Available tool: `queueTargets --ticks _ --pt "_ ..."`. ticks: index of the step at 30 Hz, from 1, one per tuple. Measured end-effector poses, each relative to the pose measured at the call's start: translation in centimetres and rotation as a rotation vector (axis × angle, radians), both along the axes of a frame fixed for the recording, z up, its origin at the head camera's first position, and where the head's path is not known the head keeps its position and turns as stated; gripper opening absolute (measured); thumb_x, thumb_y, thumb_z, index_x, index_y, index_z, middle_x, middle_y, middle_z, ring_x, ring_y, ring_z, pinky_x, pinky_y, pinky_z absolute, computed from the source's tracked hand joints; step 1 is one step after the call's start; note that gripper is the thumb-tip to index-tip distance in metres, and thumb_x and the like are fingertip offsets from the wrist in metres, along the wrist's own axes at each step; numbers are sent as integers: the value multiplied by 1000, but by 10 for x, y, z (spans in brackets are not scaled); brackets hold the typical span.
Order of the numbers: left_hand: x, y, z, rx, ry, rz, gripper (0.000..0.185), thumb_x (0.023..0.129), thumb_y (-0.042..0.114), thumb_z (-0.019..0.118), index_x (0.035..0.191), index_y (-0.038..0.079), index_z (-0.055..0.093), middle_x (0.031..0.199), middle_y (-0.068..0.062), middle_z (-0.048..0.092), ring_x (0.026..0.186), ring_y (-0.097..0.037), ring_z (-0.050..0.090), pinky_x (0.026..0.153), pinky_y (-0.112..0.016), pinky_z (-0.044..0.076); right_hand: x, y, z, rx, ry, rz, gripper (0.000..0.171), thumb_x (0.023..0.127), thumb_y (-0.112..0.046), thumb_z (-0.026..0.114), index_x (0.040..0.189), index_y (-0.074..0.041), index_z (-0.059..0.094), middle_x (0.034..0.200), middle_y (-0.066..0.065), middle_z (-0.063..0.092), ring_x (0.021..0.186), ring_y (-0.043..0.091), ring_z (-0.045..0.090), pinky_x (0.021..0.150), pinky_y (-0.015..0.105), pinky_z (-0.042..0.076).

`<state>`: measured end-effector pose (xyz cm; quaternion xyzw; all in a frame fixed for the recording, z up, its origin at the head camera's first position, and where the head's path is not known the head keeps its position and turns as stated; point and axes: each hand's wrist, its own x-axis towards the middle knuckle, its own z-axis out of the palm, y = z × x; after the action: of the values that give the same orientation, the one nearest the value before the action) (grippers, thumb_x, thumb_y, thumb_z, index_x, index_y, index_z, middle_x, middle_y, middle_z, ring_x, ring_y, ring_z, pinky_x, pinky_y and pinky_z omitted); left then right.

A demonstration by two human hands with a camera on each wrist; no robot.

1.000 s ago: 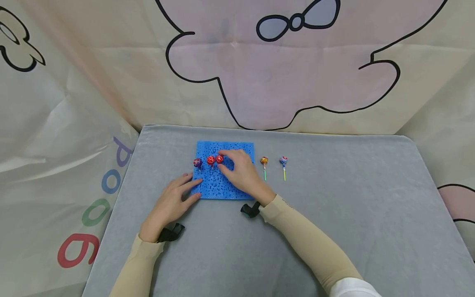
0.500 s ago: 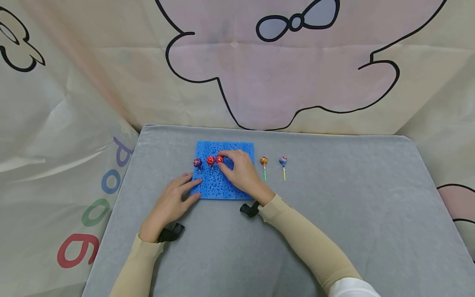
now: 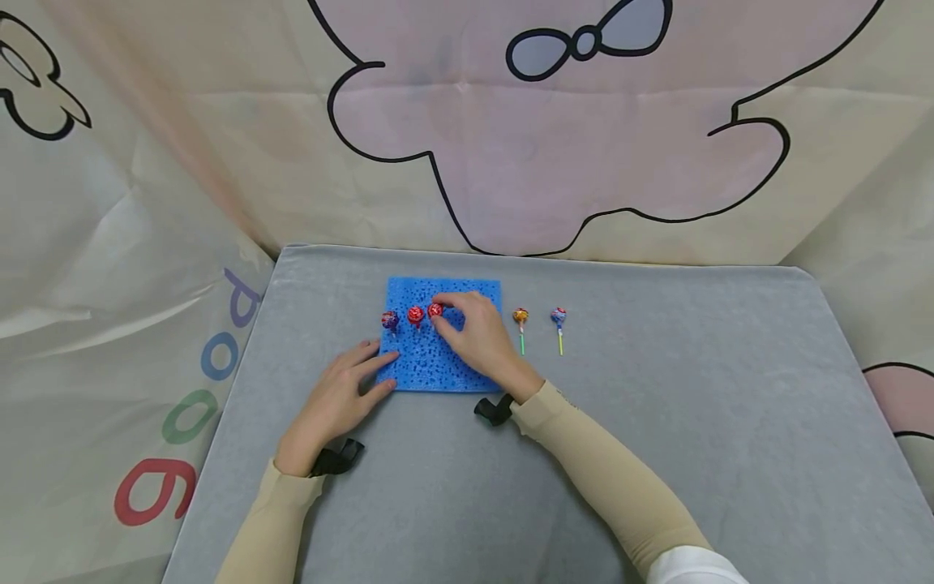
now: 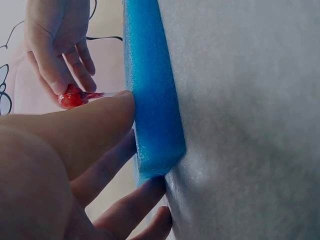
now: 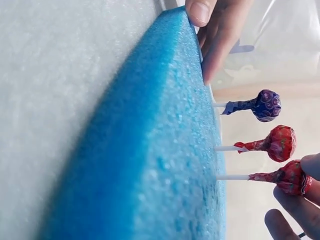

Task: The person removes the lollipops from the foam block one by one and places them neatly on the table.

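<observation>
A blue sponge block point(image 3: 426, 369) lies on the grey table. Three lollipops stand in it in a row: a purple one point(image 3: 390, 320), a red one point(image 3: 415, 315) and a second red one point(image 3: 435, 310). My right hand point(image 3: 440, 318) pinches the head of that second red lollipop point(image 5: 286, 178), whose stick is in the sponge point(image 5: 165, 150). My left hand point(image 3: 384, 371) rests flat with straight fingers against the sponge's near left corner point(image 4: 152, 165). In the left wrist view the right hand's fingers point(image 4: 60, 75) close over the red head point(image 4: 72, 97).
Two more lollipops lie flat on the table to the right of the sponge, an orange one point(image 3: 520, 317) and a blue one point(image 3: 558, 315). The grey table point(image 3: 657, 422) is backed by printed cloth curtains at the rear and sides.
The right hand and the red lollipop it pinches have shifted very slightly to the right. The left hand and the sponge have stayed put.
</observation>
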<state>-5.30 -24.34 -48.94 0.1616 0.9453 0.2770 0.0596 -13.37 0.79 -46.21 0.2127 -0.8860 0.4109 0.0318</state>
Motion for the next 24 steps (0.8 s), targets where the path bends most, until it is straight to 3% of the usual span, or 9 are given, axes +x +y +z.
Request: queueTargets --ticks 7,14,21,24 --pt "-1 0 -1 0 3 -1 50 99 29 73 146 15 63 158 -20 49 150 -45 40 120 -68 31 -2 10 8 -58 22 2 31 101 -20 70 128 -5 72 123 7 75 116 24 65 102 45 54" --pt "-1 -1 -2 9 2 0 51 99 29 73 146 15 62 159 -20 48 150 -45 40 121 -68 30 -2 33 17 -137 9 -19 30 99 -16 70 127 -5 72 118 9 75 113 25 66 101 53 53" --pt "0 -1 -1 12 7 -2 51 99 28 74 146 14 63 158 -21 49 150 -45 40 120 -68 30 4 75 18 -156 -12 -118 31 99 -16 72 128 -5 72 117 11 75 113 27 67 94 55 54" --pt "0 -1 -1 12 5 -3 51 99 28 74 146 14 63 158 -21 49 150 -45 40 120 -68 30 6 98 15 -155 -3 -177 30 98 -16 73 127 -6 72 115 11 76 113 28 68 87 48 54"
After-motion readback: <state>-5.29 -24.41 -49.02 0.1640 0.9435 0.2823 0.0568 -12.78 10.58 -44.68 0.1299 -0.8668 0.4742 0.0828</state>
